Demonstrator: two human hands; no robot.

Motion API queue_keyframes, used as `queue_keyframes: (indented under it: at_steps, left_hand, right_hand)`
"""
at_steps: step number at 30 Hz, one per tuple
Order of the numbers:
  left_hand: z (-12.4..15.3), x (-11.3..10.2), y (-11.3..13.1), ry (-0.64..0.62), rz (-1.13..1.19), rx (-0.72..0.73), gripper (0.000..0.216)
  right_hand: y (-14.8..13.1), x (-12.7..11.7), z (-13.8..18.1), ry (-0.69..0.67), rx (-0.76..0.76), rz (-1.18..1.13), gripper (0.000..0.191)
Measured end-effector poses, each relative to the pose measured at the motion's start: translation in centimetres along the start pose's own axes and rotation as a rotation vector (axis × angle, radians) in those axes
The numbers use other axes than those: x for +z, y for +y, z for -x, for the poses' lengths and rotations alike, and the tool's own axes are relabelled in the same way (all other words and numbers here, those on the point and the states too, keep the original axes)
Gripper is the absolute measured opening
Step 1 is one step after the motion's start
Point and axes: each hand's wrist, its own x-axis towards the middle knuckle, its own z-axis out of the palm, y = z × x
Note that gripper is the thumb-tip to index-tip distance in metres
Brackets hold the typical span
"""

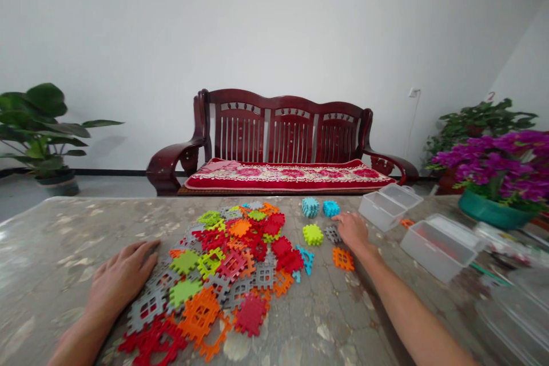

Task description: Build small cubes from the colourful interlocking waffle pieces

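Note:
My left hand [122, 271] lies on the table, palm down with fingers stretched out, beside the left edge of a pile of interlocking plastic tiles [231, 263]. These notched tiles are red, orange, grey, lime green and blue; some are solid, others are window-like frames. My right hand [354, 230] is over the right side, its index finger extended, at the right edge of a grey tile [332, 234]. Around it are a light teal stack [310, 207], a blue stack [330, 209], a lime green stack [313, 234] and an orange lattice tile [343, 259].
Two clear plastic boxes [422, 249] stand to the right, with an orange piece [406, 223] between them. Purple flowers in a teal pot [493, 210] are farther right. Beyond the table [64, 240] is a wooden bench [283, 131]; a leafy plant [47, 120] stands at left.

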Motion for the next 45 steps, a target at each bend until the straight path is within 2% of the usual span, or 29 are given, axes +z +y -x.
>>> queue_keyframes:
  at_steps: [3, 12, 19, 22, 27, 30, 34, 38, 45]
  left_hand:
    - [-0.1, 0.1, -0.1, -0.002, -0.004, 0.009, 0.057]
    - [-0.2, 0.2, -0.2, -0.003, 0.030, 0.000, 0.058]
    - [-0.3, 0.6, -0.5, 0.009, 0.025, 0.000, 0.056]
    - [-0.4, 0.8, -0.7, 0.005, 0.009, -0.004, 0.058]
    - [-0.5, 0.9, -1.0, 0.008, 0.013, 0.010, 0.058]
    - [-0.6, 1.0, -1.0, 0.007, 0.027, 0.015, 0.058]
    - [-0.7, 1.0, -0.9, 0.013, 0.035, 0.016, 0.058]
    - [-0.6, 0.5, -0.6, -0.002, 0.036, 0.002, 0.058]
    - [-0.4, 0.2, -0.3, -0.012, 0.042, -0.009, 0.059]
  right_hand:
    - [0.5, -0.1, 0.2, 0.001, -0.005, 0.017, 0.045]
    - [-0.6, 0.7, -0.7, -0.051, -0.009, 0.112, 0.047]
    - [-0.6, 0.4, -1.3, -0.070, -0.013, 0.078, 0.045]
    - [0.5, -0.5, -0.8, -0.067, 0.015, 0.065, 0.047]
    - [4.0, -2.0, 1.9, 0.003, 0.087, -0.026, 0.047]
    - [5.7, -1.9, 3.9, 0.007, 0.066, -0.080, 0.044]
    - [6.4, -0.8, 5.7, -0.018, -0.019, -0.095, 0.045]
    - [6.4, 0.0, 5.6, -0.023, -0.063, -0.098, 0.047]
    - [6.0, 0.9, 3.5, 0.009, -0.102, -0.089, 0.051]
